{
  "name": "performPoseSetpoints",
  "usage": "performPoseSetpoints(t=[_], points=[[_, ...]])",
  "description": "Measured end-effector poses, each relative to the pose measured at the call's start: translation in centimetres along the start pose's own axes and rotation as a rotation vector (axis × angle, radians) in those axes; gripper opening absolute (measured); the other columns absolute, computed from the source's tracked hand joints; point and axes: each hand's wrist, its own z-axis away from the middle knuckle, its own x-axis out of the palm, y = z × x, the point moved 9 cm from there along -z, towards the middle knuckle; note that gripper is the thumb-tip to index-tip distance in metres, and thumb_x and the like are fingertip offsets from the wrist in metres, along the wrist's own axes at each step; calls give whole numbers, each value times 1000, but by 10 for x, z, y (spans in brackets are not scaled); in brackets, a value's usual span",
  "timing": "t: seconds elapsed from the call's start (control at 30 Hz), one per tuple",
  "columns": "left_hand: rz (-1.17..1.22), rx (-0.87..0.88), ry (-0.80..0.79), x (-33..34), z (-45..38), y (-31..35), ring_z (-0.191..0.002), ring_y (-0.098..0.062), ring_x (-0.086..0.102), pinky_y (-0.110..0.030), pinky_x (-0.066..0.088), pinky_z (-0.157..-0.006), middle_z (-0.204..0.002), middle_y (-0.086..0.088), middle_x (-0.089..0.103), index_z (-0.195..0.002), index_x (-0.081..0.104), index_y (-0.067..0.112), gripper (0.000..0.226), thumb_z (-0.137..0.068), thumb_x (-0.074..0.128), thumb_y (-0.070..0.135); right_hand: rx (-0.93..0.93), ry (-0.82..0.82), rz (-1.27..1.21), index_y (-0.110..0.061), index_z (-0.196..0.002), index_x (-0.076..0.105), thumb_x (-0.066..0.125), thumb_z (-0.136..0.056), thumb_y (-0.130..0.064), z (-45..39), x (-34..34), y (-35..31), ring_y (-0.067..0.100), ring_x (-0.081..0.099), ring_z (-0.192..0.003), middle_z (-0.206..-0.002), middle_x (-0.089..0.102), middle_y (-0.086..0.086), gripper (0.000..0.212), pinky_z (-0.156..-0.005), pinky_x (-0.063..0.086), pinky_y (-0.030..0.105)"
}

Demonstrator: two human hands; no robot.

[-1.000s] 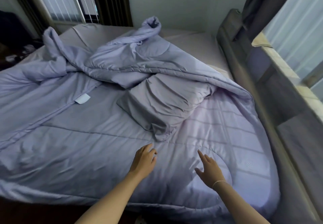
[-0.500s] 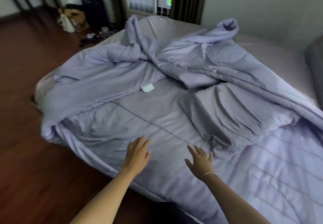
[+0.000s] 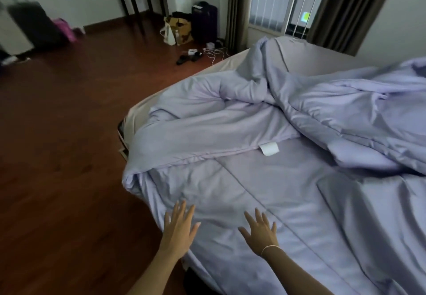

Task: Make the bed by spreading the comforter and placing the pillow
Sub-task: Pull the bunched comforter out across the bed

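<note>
Two hands hover with fingers spread and palms down over the near edge of the comforter [image 3: 265,179], holding nothing: the left hand [image 3: 178,228] sits over the comforter's near-left border where it drops toward the floor, the right hand [image 3: 259,231] further in over the flat quilted panel. Compared with the views half a second and one second earlier, the head camera has swung leftward; the headboard and the pillow, formerly lying on the comforter right of centre, have passed out of frame, and the comforter's left side now fills the view. Both hands have opened from a loosely curled pose to flat, splayed fingers. This suggests attention has moved to the folded-over left portion, probably the next part to be drawn out; spreading appears barely begun and the pillow not yet placed.

The comforter lies crumpled: a long flap is folded back across its left half, a white label [image 3: 268,148] showing at the fold, and a twisted ridge rises behind the label toward the window [image 3: 276,2]. Bare mattress sheet [image 3: 322,57] is exposed beyond that ridge. Left of the comforter runs dark wooden floor [image 3: 57,133], with bags [image 3: 177,29], cables [image 3: 215,54] and a suitcase [image 3: 32,25] near the far wall
</note>
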Motion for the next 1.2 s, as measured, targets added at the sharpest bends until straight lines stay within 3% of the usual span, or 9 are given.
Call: performPoseSetpoints(t=[0.1, 0.23, 0.5, 0.63, 0.77, 0.9, 1.03, 1.13, 1.2], points=[[-47, 30, -59, -1, -29, -28, -114, -27, 61, -49, 52, -83, -127, -10, 62, -119, 62, 22, 73, -96, 2, 56, 65, -50, -26, -35, -149, 16, 31, -94, -59, -37, 7, -18, 24, 5, -148, -161, 3, 2, 62, -118, 8, 55], [-120, 77, -69, -29, -89, -56, -111, -28, 63, -48, 53, -82, -123, -10, 64, -116, 66, 19, 74, -97, 3, 53, 132, 37, -96, -31, -147, 24, 42, -94, -52, -98, -20, -47, 24, 17, -145, -159, 14, 3, 60, -117, 14, 51], [-155, 184, -35, -81, -201, -74, -123, -34, 53, -54, 45, -94, -136, -16, 53, -127, 58, 14, 48, -85, 63, 37, 191, 230, -290, -27, -145, 28, 54, -88, -50, -200, -80, -91, 33, 27, -140, -156, 19, 12, 67, -111, 27, 51], [-107, 229, -27, -97, -238, -65, -143, -33, 22, -53, 21, -112, -155, -16, 23, -144, 35, 13, 53, -97, 46, 34, 207, 249, -361, -30, -145, 28, 59, -84, -53, -225, -95, -106, 33, 19, -143, -158, 11, 13, 72, -111, 27, 51], [-114, 278, -10, -98, -257, -59, -146, -29, 13, -49, 15, -115, -158, -13, 14, -147, 27, 16, 54, -99, 39, 37, 274, 200, -447, -33, -147, 21, 63, -76, -61, -247, -98, -109, 35, 9, -145, -158, 0, 14, 87, -111, 27, 53], [-184, 394, -6, -93, -276, -65, -131, -34, 45, -53, 40, -100, -144, -17, 44, -132, 52, 13, 51, -88, 61, 37, 410, 137, -594, -32, -150, 8, 68, -71, -62, -268, -97, -109, 36, 3, -146, -158, -9, 15, 103, -116, 20, 50], [-212, 479, 20, -99, -307, -84, -112, -32, 61, -48, 53, -82, -128, -16, 59, -118, 62, 15, 53, -72, 77, 37, 598, 111, -573, -35, -149, -4, 63, -65, -73, -285, -93, -113, 37, 9, -144, -158, -1, 14, 114, -114, 18, 52], [-207, 547, 16, -100, -334, -109, -107, -28, 64, -45, 54, -78, -125, -12, 62, -119, 58, 19, 46, -79, 50, 42, 723, 145, -536, -34, -149, -5, 60, -69, -70, -302, -95, -120, 38, 19, -140, -156, 13, 17, 109, -114, 18, 48], [-195, 565, -24, -97, -346, -129, -109, -26, 63, -44, 55, -79, -126, -10, 62, -119, 60, 21, 51, -80, 38, 45, 740, 195, -466, -30, -149, 1, 61, -79, -49, -314, -97, -129, 39, 31, -133, -147, 31, 17, 94, -112, 23, 46]])
